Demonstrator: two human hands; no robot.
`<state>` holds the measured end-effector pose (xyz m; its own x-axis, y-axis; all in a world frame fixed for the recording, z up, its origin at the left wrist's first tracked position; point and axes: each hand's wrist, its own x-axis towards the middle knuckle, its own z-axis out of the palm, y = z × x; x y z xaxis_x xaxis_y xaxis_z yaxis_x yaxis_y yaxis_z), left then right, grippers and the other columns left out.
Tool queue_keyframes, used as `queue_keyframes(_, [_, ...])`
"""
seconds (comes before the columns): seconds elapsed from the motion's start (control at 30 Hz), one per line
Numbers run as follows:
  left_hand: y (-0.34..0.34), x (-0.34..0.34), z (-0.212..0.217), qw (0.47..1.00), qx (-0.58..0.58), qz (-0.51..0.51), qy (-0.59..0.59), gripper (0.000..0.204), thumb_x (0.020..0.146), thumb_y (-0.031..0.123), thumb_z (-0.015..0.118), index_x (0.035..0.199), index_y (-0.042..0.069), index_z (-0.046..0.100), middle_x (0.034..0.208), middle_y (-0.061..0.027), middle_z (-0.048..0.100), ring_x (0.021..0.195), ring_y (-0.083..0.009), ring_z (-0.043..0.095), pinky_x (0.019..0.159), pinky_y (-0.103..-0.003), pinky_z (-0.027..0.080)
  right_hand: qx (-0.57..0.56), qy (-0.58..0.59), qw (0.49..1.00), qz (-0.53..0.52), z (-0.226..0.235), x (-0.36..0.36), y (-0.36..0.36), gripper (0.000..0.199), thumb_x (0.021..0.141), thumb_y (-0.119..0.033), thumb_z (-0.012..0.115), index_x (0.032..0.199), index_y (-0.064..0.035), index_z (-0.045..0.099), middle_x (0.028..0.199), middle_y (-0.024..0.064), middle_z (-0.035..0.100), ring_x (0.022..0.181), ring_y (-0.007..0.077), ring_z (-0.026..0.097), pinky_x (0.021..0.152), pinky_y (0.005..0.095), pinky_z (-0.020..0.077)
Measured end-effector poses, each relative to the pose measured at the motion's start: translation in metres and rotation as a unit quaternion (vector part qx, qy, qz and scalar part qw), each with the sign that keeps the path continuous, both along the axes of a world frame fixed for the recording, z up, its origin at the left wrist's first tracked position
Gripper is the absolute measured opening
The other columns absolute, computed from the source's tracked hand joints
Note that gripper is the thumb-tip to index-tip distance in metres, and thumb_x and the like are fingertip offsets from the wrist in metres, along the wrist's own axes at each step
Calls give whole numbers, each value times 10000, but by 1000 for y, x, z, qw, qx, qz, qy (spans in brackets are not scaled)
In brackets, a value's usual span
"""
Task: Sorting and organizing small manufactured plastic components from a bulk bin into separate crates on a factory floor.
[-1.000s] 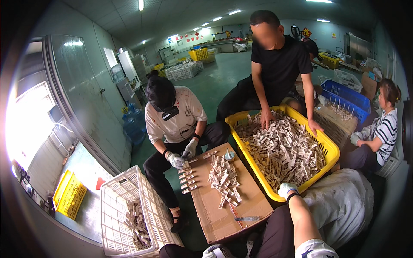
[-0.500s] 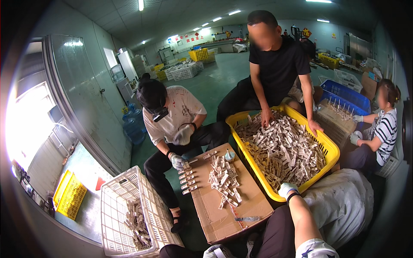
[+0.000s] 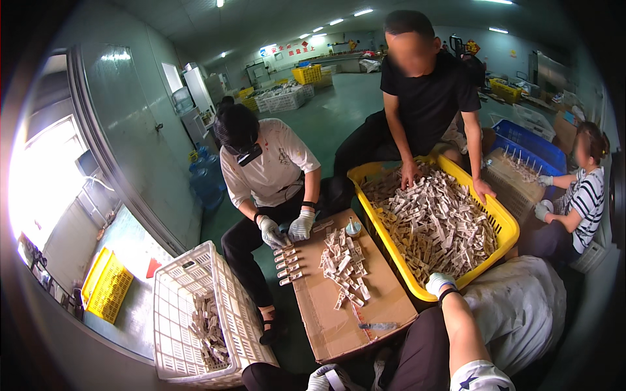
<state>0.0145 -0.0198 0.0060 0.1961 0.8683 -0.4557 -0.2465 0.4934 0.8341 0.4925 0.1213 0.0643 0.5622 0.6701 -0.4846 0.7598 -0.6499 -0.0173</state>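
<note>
My right hand (image 3: 441, 285), in a white knitted glove, is closed over the near rim of a yellow plastic crate (image 3: 409, 287). Heaped inside the crate are many small pale wooden-looking pieces (image 3: 437, 221), each a short slim bar. My left hand (image 3: 319, 380), also gloved, rests low by my lap at the bottom edge. Its fingers are mostly hidden, with a grey band beside it. Between my knees and the co-worker lies a cardboard sheet (image 3: 326, 313) bearing a loose pile of the same pieces (image 3: 343, 264) and a flat grey tool (image 3: 378, 326).
Across the cardboard, a gloved co-worker (image 3: 270, 163) handles a row of pieces (image 3: 288, 266) at its edge. Another person in black (image 3: 427, 85) reaches into the yellow crate. A white basket (image 3: 176, 274) stands at left, a white sack (image 3: 521, 306) at right. A third person (image 3: 583, 189) sits farther right.
The co-worker at the cardboard has lowered a raised hand, and both hands now meet at the row's far end. My right hand stays on the crate rim. The view has shifted slightly.
</note>
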Motion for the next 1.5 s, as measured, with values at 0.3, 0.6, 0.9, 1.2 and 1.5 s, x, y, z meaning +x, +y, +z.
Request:
queue_keyframes(0.3, [9,-11,-31,967,-134,54,-208,189,907,45,513,987,4,680,902,-113,688,756,-249,667,691,-371,567,21,-25,999,25,-5,-1,5,364,813,-313,566,1065,-82,690,1130,179,651,1054,340,633,898,434,501])
queue_keyframes(0.6, [8,-3,-8,989,-105,47,-91,138,880,5,604,979,42,692,874,-69,685,742,-195,661,666,-321,561,7,-47,999,18,-2,-3,4,348,830,-334,585,1076,-109,688,1163,138,655,1070,325,631,886,428,512])
queue_keyframes(0.9, [7,-6,-18,990,-94,34,-97,166,887,-17,589,1004,40,693,880,-62,688,730,-180,658,671,-318,563,-1,-52,999,15,-4,-1,5,364,834,-349,587,1094,-111,679,1181,147,642,1082,322,625,899,424,510])
queue_keyframes(1.2, [7,-8,-33,997,-65,23,-47,234,911,17,469,1046,-29,654,941,-161,689,801,-299,684,753,-406,583,11,-52,998,32,-12,5,4,356,841,-370,579,1054,-107,691,1133,159,660,1053,340,635,891,428,511])
queue_keyframes(1.5, [10,-3,-22,989,-97,33,-103,195,906,10,515,1024,-1,670,907,-120,686,764,-248,672,708,-365,573,-9,-41,999,10,-21,14,7,346,828,-298,586,1101,-108,680,1205,146,629,1107,321,611,923,416,495])
